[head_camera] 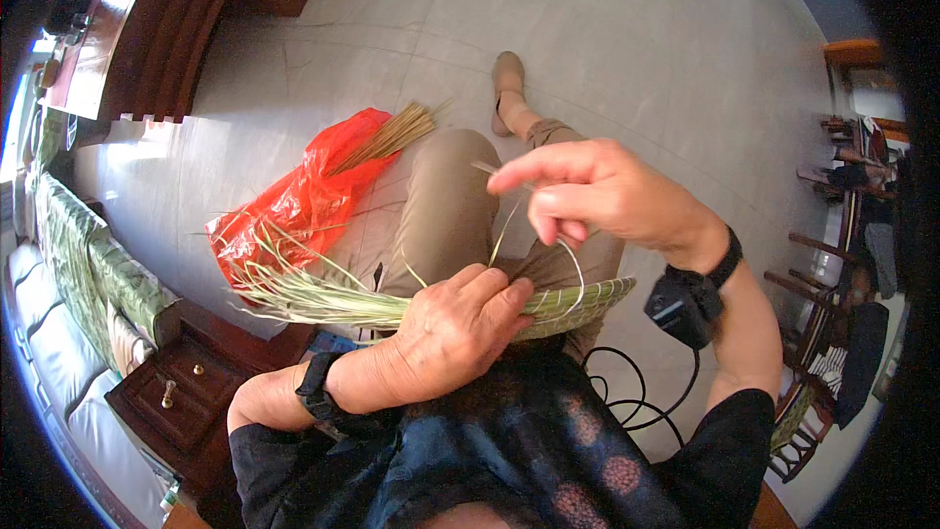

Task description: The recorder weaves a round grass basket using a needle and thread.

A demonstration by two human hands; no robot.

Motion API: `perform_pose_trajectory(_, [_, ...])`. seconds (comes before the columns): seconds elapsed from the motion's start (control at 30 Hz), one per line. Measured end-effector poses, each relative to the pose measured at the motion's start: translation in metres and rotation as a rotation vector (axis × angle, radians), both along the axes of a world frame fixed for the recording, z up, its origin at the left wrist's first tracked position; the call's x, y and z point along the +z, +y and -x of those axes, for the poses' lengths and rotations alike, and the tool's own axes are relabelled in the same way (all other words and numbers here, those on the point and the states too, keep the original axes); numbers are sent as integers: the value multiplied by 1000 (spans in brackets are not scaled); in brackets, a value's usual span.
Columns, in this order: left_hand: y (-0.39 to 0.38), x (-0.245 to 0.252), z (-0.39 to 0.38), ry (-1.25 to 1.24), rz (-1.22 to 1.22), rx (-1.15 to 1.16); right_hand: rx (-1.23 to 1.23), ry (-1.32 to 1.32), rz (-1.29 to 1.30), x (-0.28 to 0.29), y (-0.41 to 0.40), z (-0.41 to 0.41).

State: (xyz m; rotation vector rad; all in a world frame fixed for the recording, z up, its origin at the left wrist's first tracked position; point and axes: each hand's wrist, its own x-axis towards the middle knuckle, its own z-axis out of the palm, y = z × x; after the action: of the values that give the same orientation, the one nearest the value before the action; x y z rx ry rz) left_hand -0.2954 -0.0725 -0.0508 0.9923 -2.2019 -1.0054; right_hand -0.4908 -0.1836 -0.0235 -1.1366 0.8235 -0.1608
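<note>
My left hand (pixel 452 330) grips a bundle of pale green plant stalks (pixel 316 301) across my lap. The loose, frayed ends fan out to the left. Right of that hand, the stalks form a flat curved piece of woven work (pixel 587 308), crossed by white stitches. Above it my right hand (pixel 602 195) is raised, its fingers bent around a thin white strip (pixel 580 272). This strip loops down from the fingers to the stitched work. A blurred, pale thin end shows by the index fingertip; whether it is a needle is unclear.
A red plastic bag (pixel 308 198) with a bundle of dry brown stalks (pixel 389 136) lies on the tiled floor by my knee. A black cable (pixel 642 404) hangs from the device on my right wrist (pixel 687 305). Dark wooden furniture (pixel 183 389) stands at the left, chairs (pixel 815 272) at the right.
</note>
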Motion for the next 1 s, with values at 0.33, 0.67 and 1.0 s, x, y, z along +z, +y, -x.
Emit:
perform_pose_trajectory(0.33, [18,7,-2,-79,183,-150,-720,-17,-155,26,21,80])
perform_pose_trajectory(0.67, [17,-1,1,-2,177,-125,-714,-572,-113,23,19,87])
perform_pose_trajectory(1.0, [15,6,2,-49,107,-135,-755,-179,190,68,-51,109])
